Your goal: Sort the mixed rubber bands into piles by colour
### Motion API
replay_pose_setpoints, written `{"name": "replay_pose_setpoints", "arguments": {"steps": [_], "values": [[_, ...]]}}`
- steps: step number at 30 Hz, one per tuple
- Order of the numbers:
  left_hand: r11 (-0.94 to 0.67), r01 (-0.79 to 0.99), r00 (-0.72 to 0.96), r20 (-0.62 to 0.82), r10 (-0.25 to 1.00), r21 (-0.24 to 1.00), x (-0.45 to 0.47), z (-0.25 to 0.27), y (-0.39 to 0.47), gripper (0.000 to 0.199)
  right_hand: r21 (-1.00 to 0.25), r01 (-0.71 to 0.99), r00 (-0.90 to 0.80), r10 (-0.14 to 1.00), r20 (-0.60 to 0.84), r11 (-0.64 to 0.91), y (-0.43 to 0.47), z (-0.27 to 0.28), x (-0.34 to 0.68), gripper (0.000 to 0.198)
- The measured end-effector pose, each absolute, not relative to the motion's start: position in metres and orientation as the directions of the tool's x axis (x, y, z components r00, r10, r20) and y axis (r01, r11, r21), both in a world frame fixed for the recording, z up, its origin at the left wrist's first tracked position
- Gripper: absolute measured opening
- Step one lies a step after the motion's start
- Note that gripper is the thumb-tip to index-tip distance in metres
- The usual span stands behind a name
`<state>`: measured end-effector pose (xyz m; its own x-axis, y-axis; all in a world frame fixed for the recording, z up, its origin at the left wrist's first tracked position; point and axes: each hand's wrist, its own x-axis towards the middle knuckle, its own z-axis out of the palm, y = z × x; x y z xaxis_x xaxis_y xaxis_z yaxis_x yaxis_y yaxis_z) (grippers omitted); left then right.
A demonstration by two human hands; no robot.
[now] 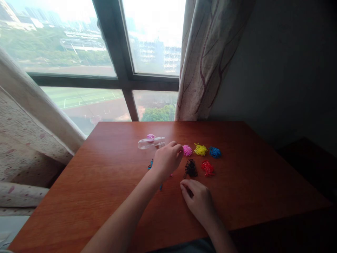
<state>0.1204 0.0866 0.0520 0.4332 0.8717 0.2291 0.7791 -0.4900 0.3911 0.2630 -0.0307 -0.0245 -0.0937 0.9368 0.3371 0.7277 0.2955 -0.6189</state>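
Note:
My left hand [168, 160] reaches forward over the table with its fingers pinched, right at the edge of a pile of pink rubber bands [187, 150]. Whatever lies between those fingertips is too small to make out. Lower down, my right hand [198, 200] hovers or rests close to the tabletop, thumb and forefinger pressed together, just below a black pile of rubber bands [191, 168]. Yellow rubber bands [200, 149], blue rubber bands [215, 152] and red rubber bands [207, 168] form separate heaps to the right. Some loose blue and black bands [150, 164] are partly hidden by my left hand and forearm.
A clear plastic bottle-like container [147, 143] lies on its side beyond my left hand, with a pink-purple item [151, 136] against it. The brown wooden table [105, 182] meets a window and a curtain [202, 59] at its far side.

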Motion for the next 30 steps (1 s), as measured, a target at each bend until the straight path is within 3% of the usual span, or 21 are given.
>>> {"name": "replay_pose_setpoints", "arguments": {"steps": [10, 18, 25, 30], "values": [[-0.466, 0.784, 0.419, 0.204, 0.885, 0.41, 0.137, 0.035, 0.11, 0.019, -0.628, 0.716, -0.096, 0.934, 0.345, 0.306, -0.031, -0.026, 0.263, 0.021], [-0.435, 0.764, 0.355, 0.253, 0.9, 0.476, 0.074, 0.034, 0.066, 0.018, -0.608, 0.735, -0.106, 0.937, 0.332, 0.299, -0.031, -0.024, 0.263, 0.019], [-0.399, 0.679, 0.309, 0.253, 0.917, 0.616, 0.026, 0.014, 0.016, 0.018, -0.575, 0.765, -0.119, 0.941, 0.318, 0.291, -0.032, -0.025, 0.262, 0.018], [-0.36, 0.684, 0.247, 0.263, 0.933, 0.634, 0.013, 0.002, -0.001, 0.016, -0.575, 0.767, -0.137, 0.948, 0.287, 0.285, -0.034, -0.019, 0.252, 0.015]]}}
